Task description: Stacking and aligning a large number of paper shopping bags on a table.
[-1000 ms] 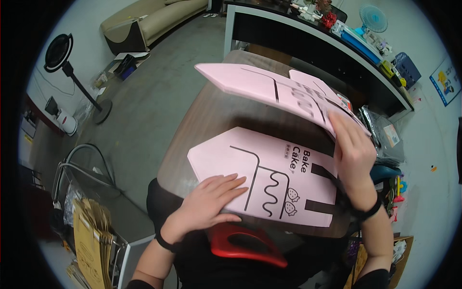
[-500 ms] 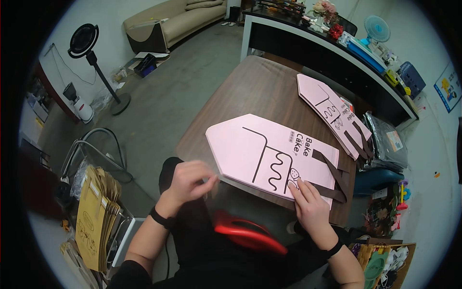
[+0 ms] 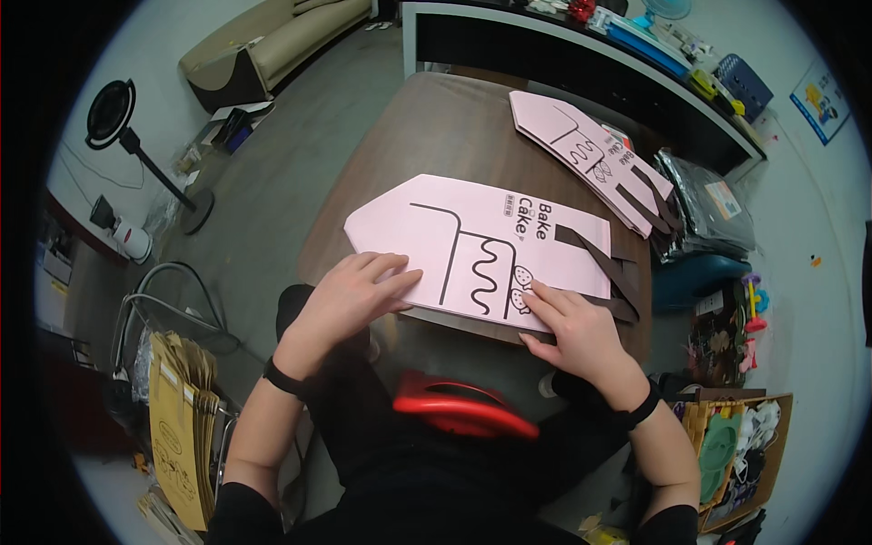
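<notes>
Brown table (image 3: 427, 136): pink bag stack (image 3: 590, 150) beyond hands.

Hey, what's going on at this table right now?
A person sits at a brown table with both hands on a flat pink paper bag with dark ribbon handles. The left hand presses its near left edge; the right hand rests on its near right edge, fingertips on the paper. A stack of similar pink bags lies farther right. Brown paper bags stand on the floor to the left.
</notes>
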Motion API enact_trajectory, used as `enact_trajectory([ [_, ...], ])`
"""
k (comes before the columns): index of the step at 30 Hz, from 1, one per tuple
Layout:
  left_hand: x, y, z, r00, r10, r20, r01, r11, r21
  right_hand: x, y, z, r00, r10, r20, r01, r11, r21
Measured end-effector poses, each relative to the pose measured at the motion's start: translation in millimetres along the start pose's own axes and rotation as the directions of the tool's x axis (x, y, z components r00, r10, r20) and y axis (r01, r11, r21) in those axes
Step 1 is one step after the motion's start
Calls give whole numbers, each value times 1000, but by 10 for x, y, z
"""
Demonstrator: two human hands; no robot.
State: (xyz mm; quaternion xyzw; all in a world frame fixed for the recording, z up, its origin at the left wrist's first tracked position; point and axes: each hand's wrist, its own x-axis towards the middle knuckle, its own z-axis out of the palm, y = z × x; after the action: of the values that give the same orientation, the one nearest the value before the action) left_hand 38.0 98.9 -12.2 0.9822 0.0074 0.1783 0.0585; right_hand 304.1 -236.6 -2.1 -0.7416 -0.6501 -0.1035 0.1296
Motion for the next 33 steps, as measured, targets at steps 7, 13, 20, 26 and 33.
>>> enact_trajectory([
  [7, 29, -186, 36, 986, 156, 60, -161, 983, 87, 294, 84, -123, 984, -60, 169, 56, 998, 30],
  [13, 112, -219, -23, 944, 316, 95, -330, 916, 227, 498, -61, 110, 957, -134, 255, 160, 983, -85],
  [20, 129, -223, -127, 948, 273, 166, -305, 928, 215, 523, -92, 220, 974, -98, 203, 134, 976, -173],
  [26, 318, 39, -263, 988, 82, -131, -73, 995, 72, 476, 125, 28, 980, -68, 188, 110, 969, -222],
  [33, 811, -181, -733, 882, 4, -471, -49, 995, -84, 566, 540, -299, 995, -41, 89, 64, 961, -267],
])
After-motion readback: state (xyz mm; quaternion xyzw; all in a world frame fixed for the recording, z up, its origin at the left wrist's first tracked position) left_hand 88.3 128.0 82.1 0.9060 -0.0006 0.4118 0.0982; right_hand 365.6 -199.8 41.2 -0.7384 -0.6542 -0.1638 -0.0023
